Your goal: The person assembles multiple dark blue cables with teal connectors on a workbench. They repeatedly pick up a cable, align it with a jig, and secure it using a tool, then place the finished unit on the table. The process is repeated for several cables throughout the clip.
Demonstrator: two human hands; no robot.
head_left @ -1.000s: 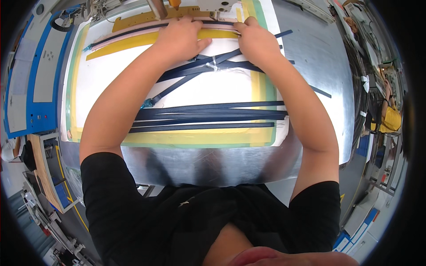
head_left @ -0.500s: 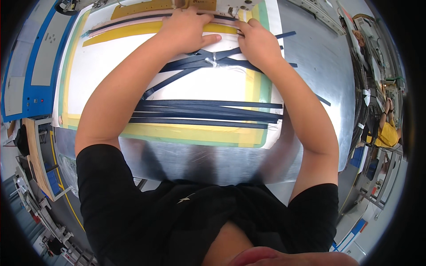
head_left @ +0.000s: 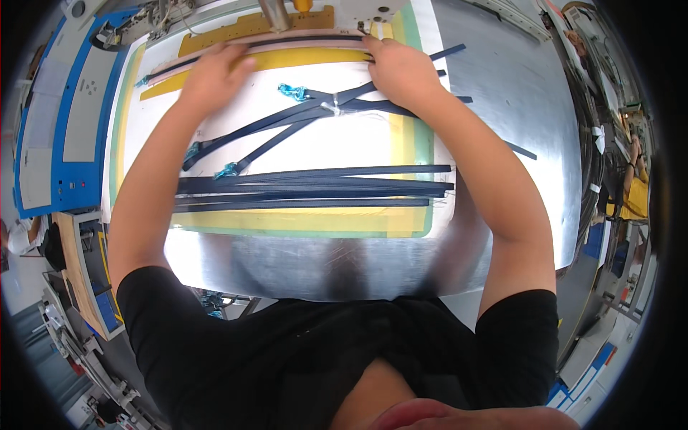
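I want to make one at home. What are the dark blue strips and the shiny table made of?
The dark blue strips look like woven fabric tape: flat, matte and limp, with some ends fraying, though the weave is too small to see. The table looks like bare sheet metal, perhaps steel or aluminium: silver-grey, with a brushed sheen and blurry reflections. The left hand and right hand press on a long strip at the far edge.

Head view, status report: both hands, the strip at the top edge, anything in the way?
Left hand and right hand flat, pressing pinkish strip at machine head. Bundled dark straps lie nearer, clear of hands.
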